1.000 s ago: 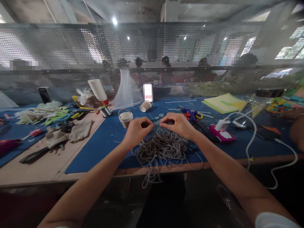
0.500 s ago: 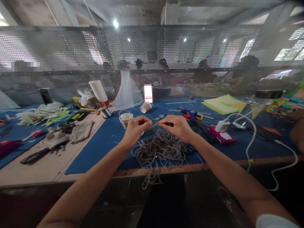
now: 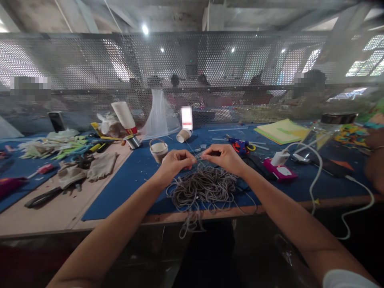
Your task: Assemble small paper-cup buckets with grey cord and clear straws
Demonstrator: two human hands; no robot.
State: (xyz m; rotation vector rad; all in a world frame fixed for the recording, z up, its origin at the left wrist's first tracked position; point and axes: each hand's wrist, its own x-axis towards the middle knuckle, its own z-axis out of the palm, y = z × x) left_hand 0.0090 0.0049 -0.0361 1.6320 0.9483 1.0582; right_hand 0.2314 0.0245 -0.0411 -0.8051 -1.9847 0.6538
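Fingertips pinched, my left hand (image 3: 178, 161) is closed on a thin pale strand just above a loose heap of grey cord (image 3: 207, 188). Close by on the other side, my right hand (image 3: 222, 157) also pinches at the fine strand, its thumb and forefinger together. The fingertips almost meet, and the strand between them is too fine to follow clearly. Left of my left hand stands a small cup-like basket (image 3: 159, 151) with an arched handle. Behind the hands a brown paper roll or cup (image 3: 183, 136) lies on its side.
A blue and orange glue gun (image 3: 240, 145) lies right of the hands. Farther right are a magenta box (image 3: 277, 172) with a white plug, a cable, a large jar (image 3: 318, 138) and yellow paper (image 3: 282, 131). Stacked cups (image 3: 123, 116) and gloves (image 3: 102, 166) are left. A mesh screen (image 3: 192, 72) stands behind.
My left hand has moved slightly right and down, bringing its fingertips closer to the right hand's. The right hand stays in nearly the same place, still pinching.
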